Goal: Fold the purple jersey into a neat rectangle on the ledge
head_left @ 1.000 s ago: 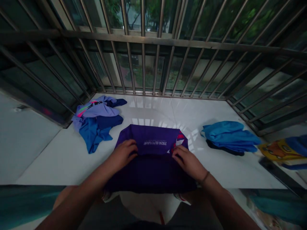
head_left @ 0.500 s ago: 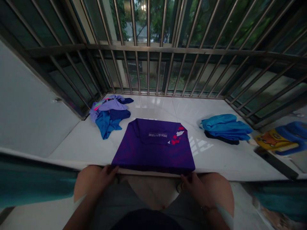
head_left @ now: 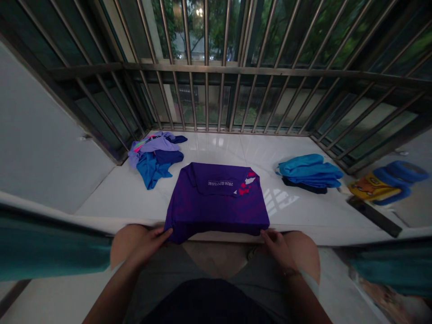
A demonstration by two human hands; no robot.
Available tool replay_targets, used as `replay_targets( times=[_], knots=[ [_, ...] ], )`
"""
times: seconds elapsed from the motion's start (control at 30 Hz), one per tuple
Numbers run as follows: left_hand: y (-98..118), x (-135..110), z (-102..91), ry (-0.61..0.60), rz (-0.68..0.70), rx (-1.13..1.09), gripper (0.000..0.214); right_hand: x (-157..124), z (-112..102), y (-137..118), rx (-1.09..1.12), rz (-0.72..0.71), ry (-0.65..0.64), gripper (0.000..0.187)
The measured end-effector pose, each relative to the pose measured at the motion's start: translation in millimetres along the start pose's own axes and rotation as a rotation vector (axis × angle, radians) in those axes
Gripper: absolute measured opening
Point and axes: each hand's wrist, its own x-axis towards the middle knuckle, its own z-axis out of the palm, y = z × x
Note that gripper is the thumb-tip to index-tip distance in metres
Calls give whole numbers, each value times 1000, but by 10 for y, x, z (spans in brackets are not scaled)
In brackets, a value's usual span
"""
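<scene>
A purple shirt (head_left: 216, 204) with white lettering and red marks lies partly folded on the white tiled ledge (head_left: 297, 211). Its near edge hangs slightly over the ledge's front. My left hand (head_left: 146, 243) pinches the shirt's near left corner. My right hand (head_left: 278, 246) grips the near right corner, fingers closed on the hem. Both hands sit just below the ledge edge, above my knees.
A crumpled heap of blue and lilac clothes (head_left: 155, 157) lies at the back left. A stack of folded blue garments (head_left: 308, 171) rests at the right. Metal window bars (head_left: 216, 67) fence the ledge on three sides. Yellow and blue items (head_left: 381, 184) lie beyond the right bars.
My hands left the shirt's folded middle and came back to its near corners. The shirt has slid slightly towards me, its near edge now drooping over the ledge.
</scene>
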Motion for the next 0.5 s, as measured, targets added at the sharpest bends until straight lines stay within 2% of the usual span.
replay_targets(
  times=[0.13,0.27,0.37,0.5],
  knots=[
    [59,-62,14,-63,-3,-27,67,-44,185,-95,42,32,-8,36],
    [139,-138,29,-133,18,-34,64,-119,336,-238,64,-5,-22,47],
    [128,-207,-39,-200,44,-25,60,-166,194,-326,113,-28,-60,52],
    [116,-351,-210,-289,-2,92,59,-189,-243,-339,82,-54,-67,41]
  ],
)
